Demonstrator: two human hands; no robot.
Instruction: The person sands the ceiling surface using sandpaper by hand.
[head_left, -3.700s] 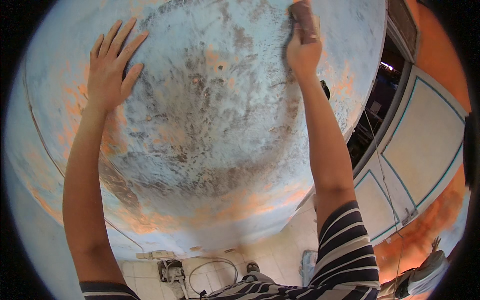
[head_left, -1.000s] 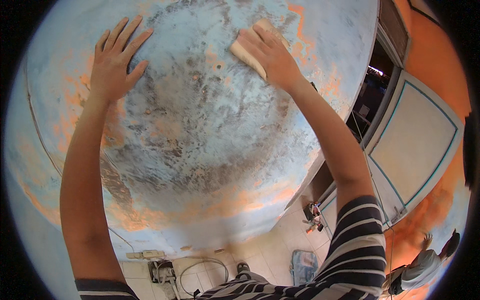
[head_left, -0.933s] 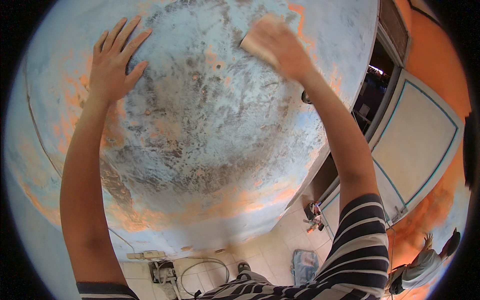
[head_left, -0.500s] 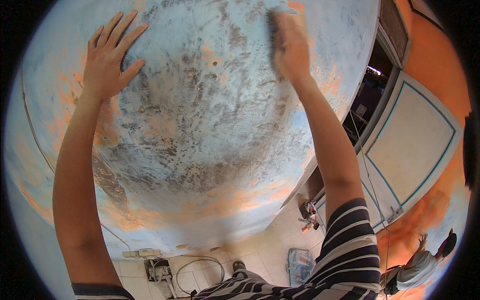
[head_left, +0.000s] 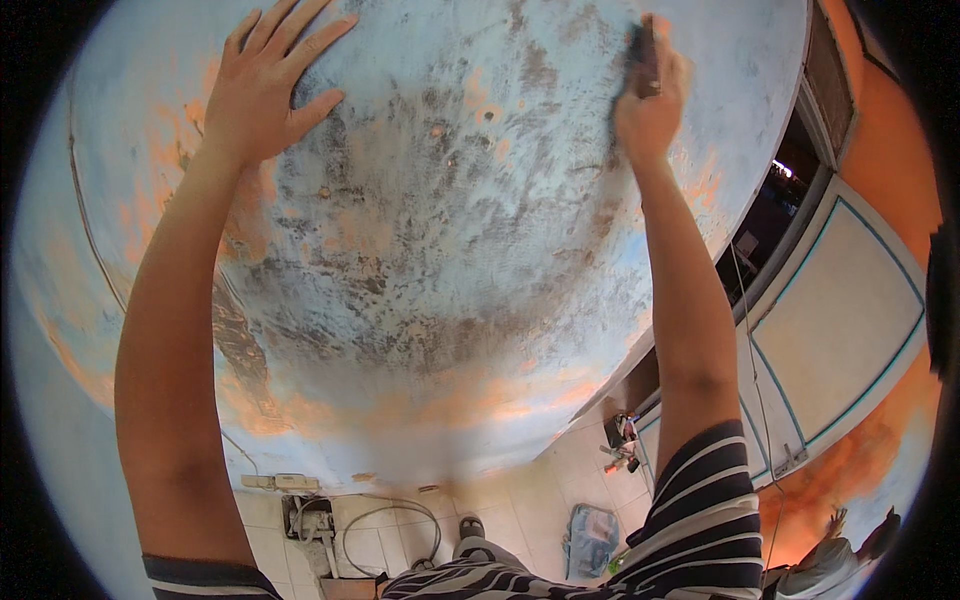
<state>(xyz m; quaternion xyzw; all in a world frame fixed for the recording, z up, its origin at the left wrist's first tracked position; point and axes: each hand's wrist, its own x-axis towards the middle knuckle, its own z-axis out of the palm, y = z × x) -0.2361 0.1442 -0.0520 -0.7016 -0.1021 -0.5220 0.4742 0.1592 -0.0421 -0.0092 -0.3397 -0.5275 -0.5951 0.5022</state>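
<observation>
A pale blue wall (head_left: 430,230) fills the middle of the view, with dark smudges and patches of orange showing through. My left hand (head_left: 262,95) lies flat against it at the upper left, fingers spread and nothing held. At the upper right, my right hand (head_left: 655,115) is closed around a dark, flat, block-like hand tool (head_left: 650,55), held upright close to the wall. Blur and the fingers hide part of this tool, so its exact kind does not show.
A white panelled door (head_left: 840,320) and a dark doorway stand to the right. Below are a power strip (head_left: 280,483), a looped hose or cable (head_left: 437,530), a bluish plastic bag (head_left: 592,540) and small items (head_left: 622,440) on the tiles. Another person (head_left: 825,572) is at the lower right.
The view has shifted, so wall and hands appear farther right. My left hand keeps its place on the wall. My right hand, strongly blurred before, shows the dark tool more plainly.
</observation>
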